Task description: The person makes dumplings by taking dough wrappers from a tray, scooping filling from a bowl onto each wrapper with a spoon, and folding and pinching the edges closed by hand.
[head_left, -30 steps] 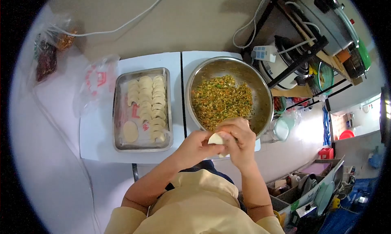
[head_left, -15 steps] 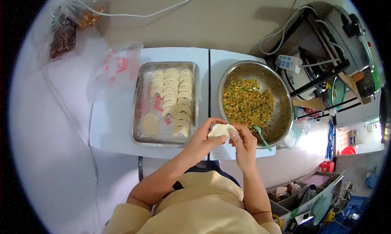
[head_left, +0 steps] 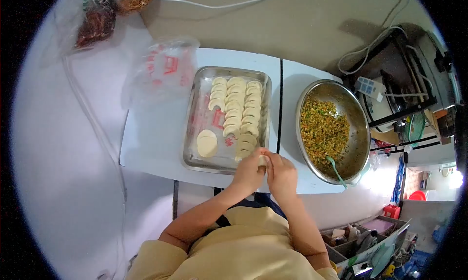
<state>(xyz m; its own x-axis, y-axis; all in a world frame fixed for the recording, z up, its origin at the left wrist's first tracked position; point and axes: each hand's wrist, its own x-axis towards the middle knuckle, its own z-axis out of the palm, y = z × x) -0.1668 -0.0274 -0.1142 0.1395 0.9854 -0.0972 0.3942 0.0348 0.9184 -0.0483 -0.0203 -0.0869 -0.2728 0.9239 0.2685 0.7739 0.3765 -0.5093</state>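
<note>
Between both hands is a pale dumpling [head_left: 263, 161], mostly covered by fingers. My left hand [head_left: 249, 172] grips its left side, and my right hand [head_left: 282, 175] pinches its edge from the right. Both hands are over the lower right corner of a metal tray [head_left: 191, 155]. Rows of folded dumplings [head_left: 234, 106] lie in that tray, the lowest ones in the right row partly behind my left hand. Round flat dough wrappers [head_left: 207, 146] overlap at the tray's lower left.
Right of the tray stands a steel bowl [head_left: 360, 155] of chopped filling [head_left: 321, 129] with a green spoon [head_left: 335, 170] inside. A plastic bag [head_left: 163, 68] lies at the table's upper left. A black rack [head_left: 407, 68] and power strip [head_left: 370, 88] are at the right.
My hands have moved from beside the bowl to the tray's corner, closing more tightly around the dumpling. The view has shifted, so tray and bowl appear further right.
</note>
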